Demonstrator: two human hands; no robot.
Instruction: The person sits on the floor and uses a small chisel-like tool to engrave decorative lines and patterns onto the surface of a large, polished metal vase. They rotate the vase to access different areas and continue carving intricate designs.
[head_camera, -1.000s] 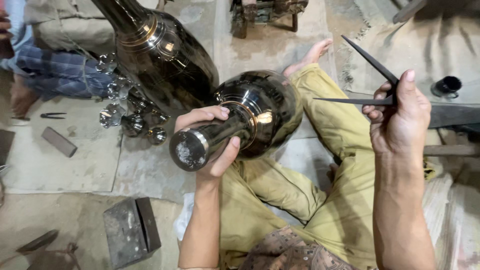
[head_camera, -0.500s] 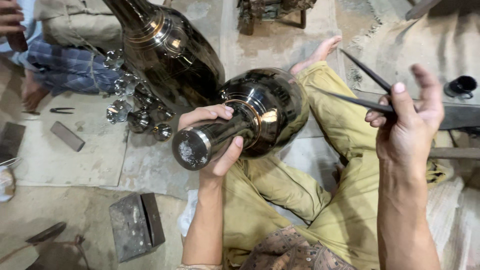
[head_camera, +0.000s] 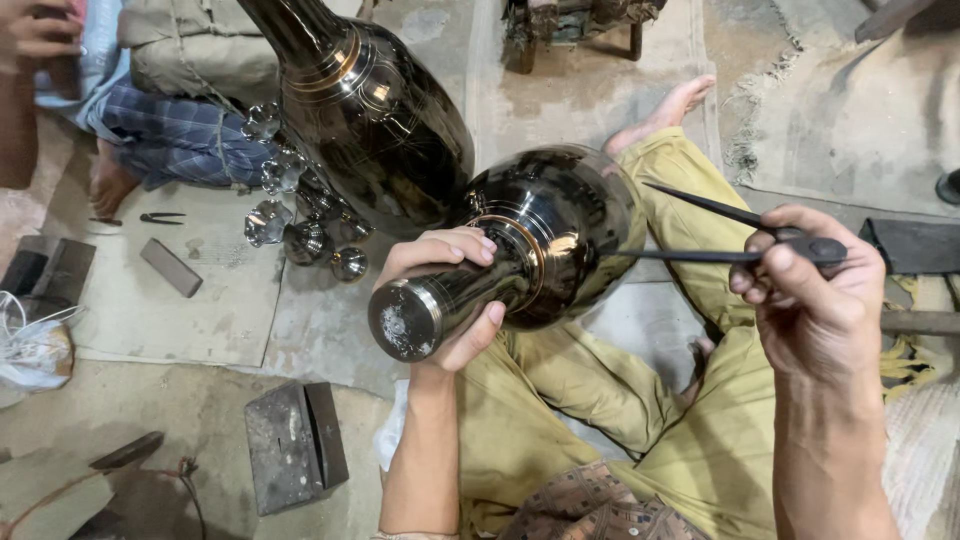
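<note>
Dark, glossy metal vase (head_camera: 560, 235), round-bellied with a brass-coloured band at the shoulder, lies tilted across the person's lap, its narrow neck clamped in the left hand (head_camera: 445, 300). Right hand (head_camera: 815, 300) is closed on slim, pointed metal dividers (head_camera: 720, 235), one tip touching the vase's polished side; a taller matching vase (head_camera: 365, 110) stands just behind.

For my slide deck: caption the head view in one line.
Seated person's left hand grips a dark metal vase by its neck while the right hand holds pointed dividers beside it.
</note>
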